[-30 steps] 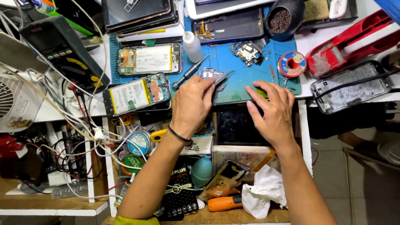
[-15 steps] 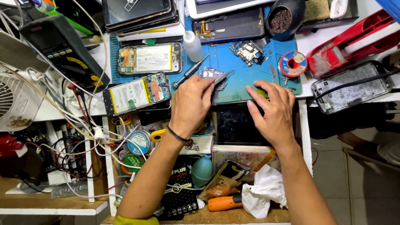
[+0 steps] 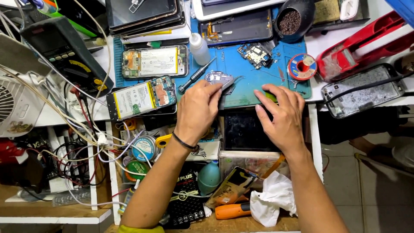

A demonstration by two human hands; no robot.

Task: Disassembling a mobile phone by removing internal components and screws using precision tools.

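A: Blue mat (image 3: pixel 241 69) at 12 o'clock on the table (image 3: pixel 390 101), that's where the work sits. Left hand (image 3: pixel 199 110) has its grip closed on a small grey metal shield piece (image 3: pixel 219 79), pinched at the mat's near edge, just at 5 o'clock of the black screwdriver (image 3: pixel 196 77).

B: Right hand?

A: Right hand (image 3: pixel 280 115) lies flat, fingers spread, grip holding nothing. Fingertips rest on the mat's front edge over a green bit (image 3: pixel 271 96) I can't identify. Dark phone body (image 3: pixel 243 129) lies just below, between both hands.

B: Other stuff nearby?

A: Two opened phones with batteries showing at 10 o'clock (image 3: pixel 154 61) and 9 o'clock (image 3: pixel 141 97). Loose circuit board (image 3: pixel 256 53) at 12, solder spool (image 3: pixel 302 67) at 1, white dropper bottle (image 3: pixel 199 48) at 11.

B: How to handle the shield well?

A: My take: hold it by the edges only, thin stamped metal bends easily. Keep it low over the mat so a slip doesn't send it into the cluttered drawer (image 3: pixel 181 172) at 6. Right hand looks well placed to steady the mat.

B: Change versus half a second back?

A: Barely any. Both hands stay put, shield still pinched at the same spot, screwdriver unmoved. At most a slight shift of the left fingers; too small to call.
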